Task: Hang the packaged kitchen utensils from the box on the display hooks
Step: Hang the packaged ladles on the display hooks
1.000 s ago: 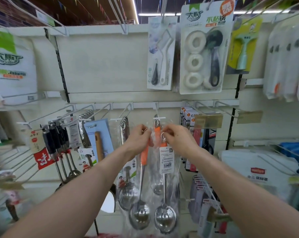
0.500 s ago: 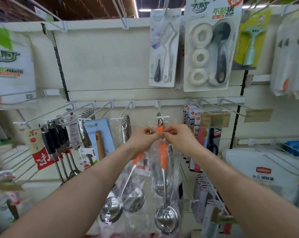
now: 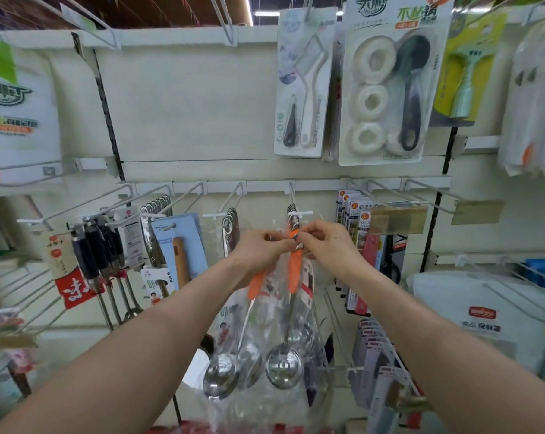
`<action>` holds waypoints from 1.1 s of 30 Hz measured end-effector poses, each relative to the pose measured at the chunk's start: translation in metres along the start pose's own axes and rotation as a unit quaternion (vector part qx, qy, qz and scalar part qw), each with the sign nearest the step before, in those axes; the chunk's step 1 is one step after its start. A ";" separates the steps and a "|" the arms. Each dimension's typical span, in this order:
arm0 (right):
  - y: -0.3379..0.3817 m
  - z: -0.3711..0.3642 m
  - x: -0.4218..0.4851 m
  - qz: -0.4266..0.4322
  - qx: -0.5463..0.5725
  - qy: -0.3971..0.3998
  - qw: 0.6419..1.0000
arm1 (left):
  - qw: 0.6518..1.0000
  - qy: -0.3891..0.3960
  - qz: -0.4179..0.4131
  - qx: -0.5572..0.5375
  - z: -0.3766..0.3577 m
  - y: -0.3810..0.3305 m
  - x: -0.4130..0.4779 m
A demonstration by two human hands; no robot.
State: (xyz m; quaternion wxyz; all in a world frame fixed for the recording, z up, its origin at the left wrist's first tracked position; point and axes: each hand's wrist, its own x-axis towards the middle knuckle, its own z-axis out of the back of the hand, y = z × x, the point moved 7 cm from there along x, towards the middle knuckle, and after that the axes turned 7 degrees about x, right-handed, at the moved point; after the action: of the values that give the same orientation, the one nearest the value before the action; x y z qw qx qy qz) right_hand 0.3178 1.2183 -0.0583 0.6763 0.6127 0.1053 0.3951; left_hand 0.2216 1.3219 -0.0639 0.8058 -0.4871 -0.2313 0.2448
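Two steel ladles with orange handles hang in clear plastic bags in front of me. My left hand (image 3: 260, 245) grips the top of the left ladle (image 3: 221, 379), which slants down to the left. My right hand (image 3: 326, 242) pinches the metal ring at the top of the right ladle (image 3: 284, 368), which hangs straight down. Both hands meet just below the tip of a white display hook (image 3: 293, 198) that carries several similar ladles. The box is not in view.
More white hooks (image 3: 233, 198) line the rail, some bare, some with black-handled utensils (image 3: 92, 249) and a carded wooden tool (image 3: 180, 245). Carded brushes (image 3: 387, 79) hang above. Boxed goods (image 3: 355, 233) and price tags (image 3: 398, 219) sit to the right.
Both hands rose slightly and came together under the hook tip. The left ladle swung down-left, then back toward the middle. The camera tilted upward a little.
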 end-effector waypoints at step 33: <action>0.010 -0.011 0.047 0.031 -0.260 0.021 0.965 | 0.995 -0.091 0.046 -0.015 -0.010 0.001 0.047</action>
State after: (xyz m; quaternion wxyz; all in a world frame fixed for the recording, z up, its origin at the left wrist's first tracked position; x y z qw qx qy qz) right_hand 0.3382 1.2571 -0.0357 0.7972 0.4104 -0.0058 0.4427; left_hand 0.2640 1.3447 -0.0628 0.7619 -0.4851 -0.2844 0.3213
